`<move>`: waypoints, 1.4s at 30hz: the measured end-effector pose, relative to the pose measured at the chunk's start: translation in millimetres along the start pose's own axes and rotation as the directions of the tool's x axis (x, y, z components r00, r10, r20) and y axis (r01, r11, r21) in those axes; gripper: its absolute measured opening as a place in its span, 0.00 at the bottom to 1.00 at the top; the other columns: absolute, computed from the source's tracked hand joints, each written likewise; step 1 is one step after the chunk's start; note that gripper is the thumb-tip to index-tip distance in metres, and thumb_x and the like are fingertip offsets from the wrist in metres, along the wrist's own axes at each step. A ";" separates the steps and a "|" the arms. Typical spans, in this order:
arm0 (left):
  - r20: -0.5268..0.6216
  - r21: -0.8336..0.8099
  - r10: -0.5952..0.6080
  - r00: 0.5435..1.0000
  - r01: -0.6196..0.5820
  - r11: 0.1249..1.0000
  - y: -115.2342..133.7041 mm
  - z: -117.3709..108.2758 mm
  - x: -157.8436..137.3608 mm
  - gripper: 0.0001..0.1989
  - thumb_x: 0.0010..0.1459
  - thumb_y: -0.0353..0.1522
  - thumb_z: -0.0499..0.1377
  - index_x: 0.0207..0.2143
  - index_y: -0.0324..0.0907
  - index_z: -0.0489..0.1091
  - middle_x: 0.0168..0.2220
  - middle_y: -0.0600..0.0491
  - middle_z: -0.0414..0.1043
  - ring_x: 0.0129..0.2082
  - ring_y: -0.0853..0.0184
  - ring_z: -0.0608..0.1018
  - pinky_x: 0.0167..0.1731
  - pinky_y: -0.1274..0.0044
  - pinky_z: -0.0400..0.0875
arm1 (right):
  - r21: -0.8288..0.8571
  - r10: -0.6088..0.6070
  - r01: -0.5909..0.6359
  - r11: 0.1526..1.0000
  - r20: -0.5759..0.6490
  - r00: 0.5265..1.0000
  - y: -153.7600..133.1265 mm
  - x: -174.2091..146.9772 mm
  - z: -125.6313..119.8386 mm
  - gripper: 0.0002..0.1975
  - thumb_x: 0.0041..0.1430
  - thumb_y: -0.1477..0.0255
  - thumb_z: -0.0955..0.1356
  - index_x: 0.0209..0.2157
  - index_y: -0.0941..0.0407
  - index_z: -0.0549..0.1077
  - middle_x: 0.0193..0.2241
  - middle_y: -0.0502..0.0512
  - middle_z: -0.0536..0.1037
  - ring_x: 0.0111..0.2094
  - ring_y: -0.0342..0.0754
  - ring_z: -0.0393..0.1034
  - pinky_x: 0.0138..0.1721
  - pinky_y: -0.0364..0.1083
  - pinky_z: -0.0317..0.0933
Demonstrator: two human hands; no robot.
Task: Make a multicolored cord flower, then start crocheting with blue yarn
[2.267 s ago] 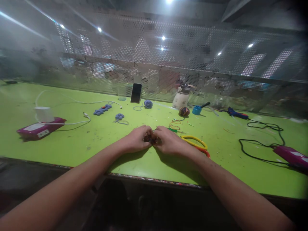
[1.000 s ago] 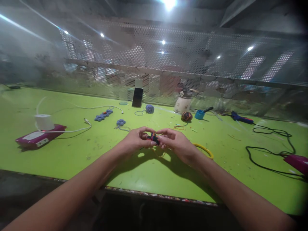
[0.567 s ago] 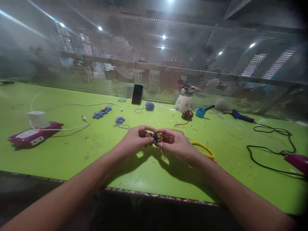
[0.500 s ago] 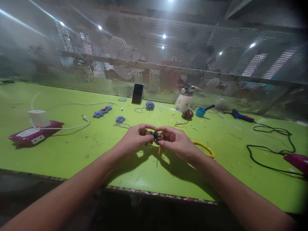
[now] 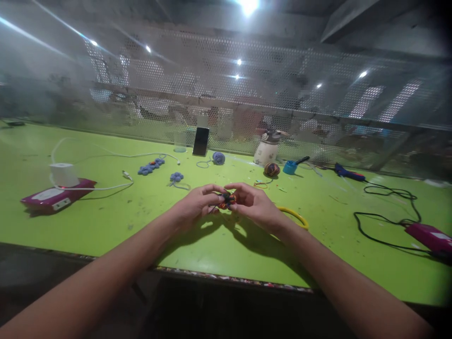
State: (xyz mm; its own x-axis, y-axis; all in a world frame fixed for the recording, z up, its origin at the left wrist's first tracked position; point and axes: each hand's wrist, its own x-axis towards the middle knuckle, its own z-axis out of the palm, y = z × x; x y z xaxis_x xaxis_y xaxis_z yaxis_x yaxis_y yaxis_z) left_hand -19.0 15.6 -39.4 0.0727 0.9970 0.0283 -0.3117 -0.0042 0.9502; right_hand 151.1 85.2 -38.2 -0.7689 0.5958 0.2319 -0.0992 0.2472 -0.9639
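Hands first: your left hand [image 5: 197,203] and your right hand [image 5: 254,207] meet just above the green table [image 5: 106,221], and both pinch one small multicoloured yarn piece [image 5: 227,200] between thumb and fingertips, so each hand is closed on it. The piece sits in the air between your hands, clear of the table, with their shadow below. You look to be in the middle of shaping or winding it; the next move probably calls for a firm pinch from one hand while the other turns or tucks the strand, though the strand itself is too small to make out.

Working across the table from the left: a pink flat device [image 5: 56,197] with a white block [image 5: 64,174] on it, a white cable [image 5: 116,155] trailing from it, then blue yarn flowers [image 5: 150,166], a dark phone [image 5: 200,141] propped upright, a blue yarn ball [image 5: 218,158], a white jar [image 5: 265,151], a striped yarn ball [image 5: 271,169] and a blue cup [image 5: 289,167]. A yellow ring [image 5: 294,215] lies just beside your right wrist. Farther right lie a blue tool [image 5: 346,173], a black cable [image 5: 384,216] and a second pink device [image 5: 429,235].

Behind the table stands a perforated metal screen [image 5: 247,84]; the room beyond it is blurred, with ceiling lights glaring through.
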 end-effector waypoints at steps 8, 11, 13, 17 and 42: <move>-0.006 0.095 0.058 0.998 -0.057 0.994 -5.1 -6.3 5.6 0.14 0.41 0.23 0.65 0.34 0.40 0.71 0.29 0.53 0.73 0.28 0.70 0.71 0.30 0.77 0.60 | 0.052 0.073 -0.071 0.996 -0.041 0.996 -6.4 -2.1 -0.6 0.26 0.47 0.76 0.71 0.50 0.56 0.65 0.27 0.49 0.70 0.29 0.43 0.67 0.31 0.46 0.61; -0.002 0.093 0.065 0.998 -0.065 0.994 -5.4 -5.8 6.0 0.14 0.41 0.22 0.65 0.33 0.39 0.71 0.30 0.51 0.73 0.30 0.68 0.73 0.33 0.75 0.61 | 0.070 0.073 -0.069 0.995 -0.056 0.996 -8.0 -2.7 -0.9 0.26 0.48 0.75 0.71 0.50 0.57 0.66 0.28 0.50 0.71 0.28 0.43 0.66 0.32 0.46 0.60; -0.009 0.114 0.080 0.997 -0.078 0.990 -4.7 -4.7 5.2 0.15 0.41 0.22 0.65 0.34 0.39 0.71 0.30 0.52 0.73 0.31 0.68 0.73 0.34 0.75 0.62 | 0.074 0.067 -0.062 0.995 -0.068 0.995 -8.2 -2.6 -0.5 0.26 0.48 0.74 0.71 0.50 0.58 0.66 0.28 0.51 0.72 0.27 0.43 0.66 0.32 0.46 0.60; -0.020 0.143 0.113 0.993 -0.109 0.984 -4.1 -3.0 3.8 0.17 0.42 0.22 0.65 0.37 0.40 0.70 0.32 0.53 0.73 0.32 0.69 0.73 0.34 0.75 0.62 | 0.052 0.059 -0.052 0.997 -0.133 0.989 -8.7 -2.4 3.4 0.23 0.47 0.74 0.72 0.47 0.58 0.68 0.28 0.50 0.72 0.27 0.42 0.66 0.31 0.46 0.59; 0.050 -0.012 -0.033 0.998 0.034 0.999 1.3 -0.4 -0.5 0.10 0.44 0.22 0.63 0.33 0.36 0.73 0.31 0.48 0.75 0.32 0.67 0.76 0.35 0.74 0.66 | 0.017 0.035 -0.035 0.999 0.000 0.999 -11.0 -4.8 -1.3 0.21 0.50 0.71 0.71 0.48 0.56 0.68 0.27 0.50 0.72 0.29 0.44 0.68 0.32 0.46 0.61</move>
State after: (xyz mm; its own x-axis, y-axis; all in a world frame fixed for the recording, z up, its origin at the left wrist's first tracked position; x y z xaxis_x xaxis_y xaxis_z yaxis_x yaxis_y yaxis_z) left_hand -19.9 15.1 -38.3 0.1306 0.9914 0.0125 -0.3205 0.0303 0.9468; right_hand 156.7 80.6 -28.5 -0.7716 0.6045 0.1980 -0.0829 0.2130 -0.9735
